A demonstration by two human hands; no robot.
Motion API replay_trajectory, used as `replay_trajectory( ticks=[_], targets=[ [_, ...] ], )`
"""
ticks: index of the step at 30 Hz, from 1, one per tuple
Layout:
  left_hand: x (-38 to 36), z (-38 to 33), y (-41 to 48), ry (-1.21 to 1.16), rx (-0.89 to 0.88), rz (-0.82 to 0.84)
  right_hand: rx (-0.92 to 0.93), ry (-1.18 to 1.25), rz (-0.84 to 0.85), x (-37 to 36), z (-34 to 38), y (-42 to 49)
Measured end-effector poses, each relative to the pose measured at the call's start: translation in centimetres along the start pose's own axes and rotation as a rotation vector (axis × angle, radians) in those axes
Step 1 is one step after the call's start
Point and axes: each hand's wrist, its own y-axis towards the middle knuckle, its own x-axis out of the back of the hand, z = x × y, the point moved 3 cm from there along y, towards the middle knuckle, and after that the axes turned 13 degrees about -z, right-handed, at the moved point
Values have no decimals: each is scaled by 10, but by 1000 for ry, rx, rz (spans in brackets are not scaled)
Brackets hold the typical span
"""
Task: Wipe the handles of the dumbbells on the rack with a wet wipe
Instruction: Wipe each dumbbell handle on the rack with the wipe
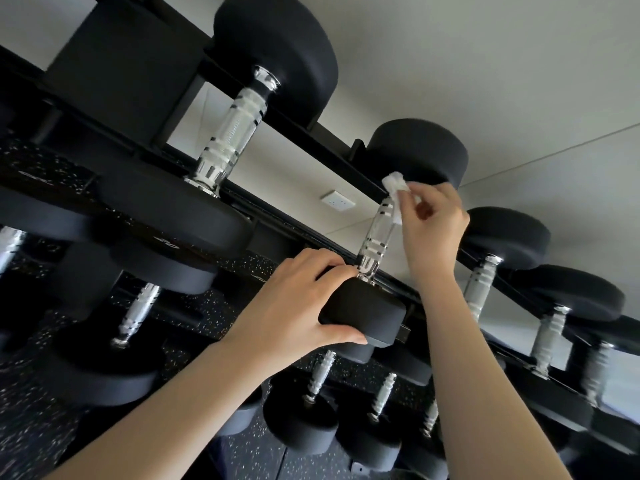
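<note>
On the black rack (311, 140), a big dumbbell (228, 133) rests at the left of the upper tier, with a row of others (138, 313) on the tier below. My left hand (294, 299) grips the near head of a mid-size dumbbell (367, 313), fingers curled over it, thumb beneath. Its chrome handle (377, 233) runs up toward the far rail, where my right hand (429, 226) pinches a crumpled white wipe (394, 188) against the handle's far end. To the right, smaller dumbbells (485, 282) fill the same tier.
</note>
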Motion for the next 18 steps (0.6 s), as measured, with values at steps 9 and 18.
replay_trajectory(
  ticks=[9,18],
  targets=[
    [-1,2,0,-23,-13,-12,81,-36,188,1,6,-9],
    [-2,3,-1,-42,-8,-16,221,-166,266,-6,14,-2]
  ],
)
